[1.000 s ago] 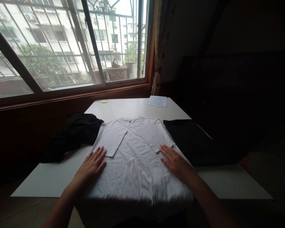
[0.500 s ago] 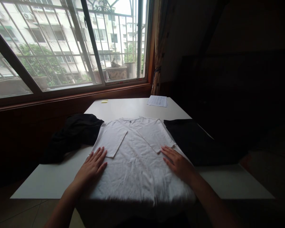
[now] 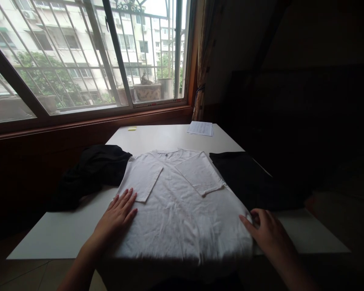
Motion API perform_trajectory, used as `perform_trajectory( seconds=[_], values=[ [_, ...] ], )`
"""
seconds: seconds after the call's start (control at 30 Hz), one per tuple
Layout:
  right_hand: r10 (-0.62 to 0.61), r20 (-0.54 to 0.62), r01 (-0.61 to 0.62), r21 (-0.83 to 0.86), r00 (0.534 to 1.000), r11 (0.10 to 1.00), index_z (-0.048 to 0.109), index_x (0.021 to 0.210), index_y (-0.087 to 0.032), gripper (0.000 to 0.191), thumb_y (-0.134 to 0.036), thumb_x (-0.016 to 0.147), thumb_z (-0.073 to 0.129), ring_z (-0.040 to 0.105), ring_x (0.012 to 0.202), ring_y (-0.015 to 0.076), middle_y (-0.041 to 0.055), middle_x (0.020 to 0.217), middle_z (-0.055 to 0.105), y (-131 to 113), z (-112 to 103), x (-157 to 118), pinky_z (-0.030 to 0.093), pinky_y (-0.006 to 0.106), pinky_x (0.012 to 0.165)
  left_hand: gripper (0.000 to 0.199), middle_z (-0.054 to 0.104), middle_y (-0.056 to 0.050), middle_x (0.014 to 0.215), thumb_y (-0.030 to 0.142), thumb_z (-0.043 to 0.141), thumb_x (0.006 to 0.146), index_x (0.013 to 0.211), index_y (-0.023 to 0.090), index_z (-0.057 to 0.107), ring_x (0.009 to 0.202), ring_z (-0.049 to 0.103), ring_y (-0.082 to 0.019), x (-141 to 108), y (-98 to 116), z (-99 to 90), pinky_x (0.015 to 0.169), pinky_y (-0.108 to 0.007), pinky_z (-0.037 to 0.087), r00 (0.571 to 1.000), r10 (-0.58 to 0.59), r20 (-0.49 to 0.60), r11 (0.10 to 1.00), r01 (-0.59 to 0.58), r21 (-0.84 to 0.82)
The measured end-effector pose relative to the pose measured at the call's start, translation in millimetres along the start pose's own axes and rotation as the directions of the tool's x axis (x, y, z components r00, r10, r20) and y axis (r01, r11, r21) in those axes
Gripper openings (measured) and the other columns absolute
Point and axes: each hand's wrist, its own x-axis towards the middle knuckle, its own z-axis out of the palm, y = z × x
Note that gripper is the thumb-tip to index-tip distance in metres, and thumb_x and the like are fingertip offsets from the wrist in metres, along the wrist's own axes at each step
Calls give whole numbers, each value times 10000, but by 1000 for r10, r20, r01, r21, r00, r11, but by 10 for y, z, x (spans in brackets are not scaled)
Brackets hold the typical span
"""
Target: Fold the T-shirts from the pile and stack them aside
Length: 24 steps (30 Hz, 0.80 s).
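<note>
A white T-shirt lies spread on the white table, its neckline at the far end and both sleeves folded inward over the body. My left hand rests flat on the left side of the shirt, just below that sleeve, fingers stretched out and open. At the shirt's right edge, my right hand is curled, thumb on the cloth and fingers around the side edge, closed on it. The near hem hangs in shadow at the table's front edge.
A crumpled black garment lies left of the shirt, and a flat dark cloth lies to the right. Papers and a yellow note sit at the far end of the white table. Beyond is a barred window.
My right hand has left the right sleeve's cuff and moved right and nearer, to the shirt's side edge, its fingers now curled. My left hand stays in place.
</note>
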Motion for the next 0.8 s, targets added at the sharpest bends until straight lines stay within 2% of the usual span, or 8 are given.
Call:
perform_trajectory(
  seconds=[0.1,0.17,0.27,0.37,0.43,0.53,0.63,0.8],
  values=[
    [173,170,-185,54,970,981,564,928,-245,499,-717,767,594,609,656,278,26,662,586,44,-8,-34,508,415,642,622,293,-51,1651,496,381,1053,1612,301,190,1522,288,-255,-1,2,5,1253,-490,221,1000,-5,-11,1000,4,-9],
    [216,281,-241,57,935,969,569,867,-261,451,-698,760,606,613,648,278,23,636,590,8,-31,-10,499,398,610,624,291,-50,1652,493,383,1053,1613,304,180,1521,290,-255,0,3,4,1253,-491,219,1000,2,-16,1000,-2,-12],
    [141,316,-167,56,938,984,535,690,-277,357,-621,757,602,618,689,280,48,672,608,-90,-76,49,499,400,636,625,285,-48,1654,495,383,1053,1613,305,181,1519,295,-253,1,5,-4,1252,-491,225,1000,2,-13,1000,-2,-7],
    [78,310,-131,155,948,979,530,691,-268,316,-568,757,605,620,727,261,50,752,620,-200,-154,73,516,387,674,621,281,-50,1654,501,381,1052,1611,301,198,1519,296,-251,1,-2,-4,1247,-491,235,1000,-1,1,1000,1,4],
    [72,420,-201,272,905,941,559,796,-259,313,-567,794,614,631,736,241,33,785,633,-264,-235,58,532,361,683,624,282,-51,1654,505,386,1049,1611,302,203,1521,291,-253,-1,-13,7,1247,-491,234,1000,5,2,1000,-5,3],
    [31,589,-349,435,807,830,589,1000,-250,378,-581,825,637,676,868,256,41,918,692,-329,-370,30,562,357,772,627,284,-49,1654,507,394,1046,1611,311,204,1521,291,-252,-3,-28,26,1249,-486,226,1000,12,-5,1000,-12,-3],
    [42,588,-403,500,808,767,612,1070,-245,429,-588,816,655,676,964,278,55,1000,711,-368,-464,58,557,364,841,621,290,-52,1653,507,387,1047,1610,309,214,1519,296,-252,-7,-27,32,1248,-487,225,1000,6,-8,1000,-6,-3],
    [121,518,-459,595,847,660,647,981,-227,402,-585,800,675,656,794,239,35,850,696,-443,-506,308,538,309,690,610,274,-63,1661,502,370,1050,1608,290,243,1518,300,-264,-30,37,6,1238,-511,241,1000,-26,-6,1000,26,7]
  ],
)
